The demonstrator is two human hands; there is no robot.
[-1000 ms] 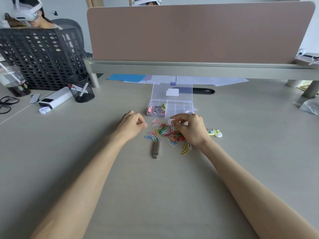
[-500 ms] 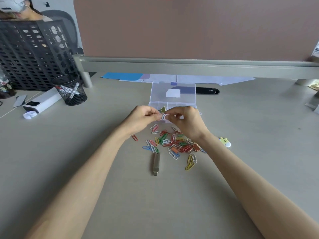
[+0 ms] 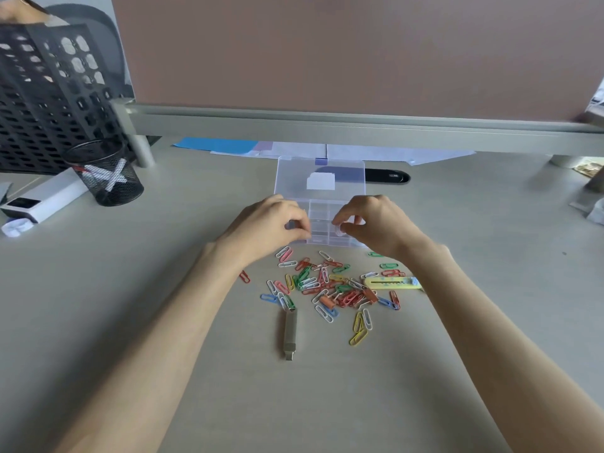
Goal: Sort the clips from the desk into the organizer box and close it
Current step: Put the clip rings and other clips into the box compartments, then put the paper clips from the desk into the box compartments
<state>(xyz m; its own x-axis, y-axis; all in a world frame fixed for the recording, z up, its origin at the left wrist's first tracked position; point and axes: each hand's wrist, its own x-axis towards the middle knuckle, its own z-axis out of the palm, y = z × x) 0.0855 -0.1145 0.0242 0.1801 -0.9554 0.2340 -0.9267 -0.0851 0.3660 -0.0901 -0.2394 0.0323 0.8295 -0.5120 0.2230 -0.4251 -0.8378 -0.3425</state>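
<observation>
The clear organizer box (image 3: 322,220) stands mid-desk with its lid (image 3: 320,178) open and upright. My left hand (image 3: 268,228) hovers over the box's left compartments. Its curled thumb and forefinger pinch a small grey thing, too blurred to name. My right hand (image 3: 379,228) is over the right compartments and pinches a small white round piece (image 3: 340,229). Several coloured paper clips (image 3: 327,286) lie scattered on the desk just in front of the box. A single red clip (image 3: 244,276) lies beside my left wrist.
A grey metal stick (image 3: 290,331) lies in front of the clips, and a yellow cutter-like item (image 3: 392,282) at their right. A black mesh cup (image 3: 108,174) and a white device (image 3: 42,201) stand at the left. Papers (image 3: 359,152) and a desk divider (image 3: 327,122) lie behind the box.
Both hands moved from the clip pile up to the box, met over it, then parted to the left and right compartments. The head tilted down and closer.
</observation>
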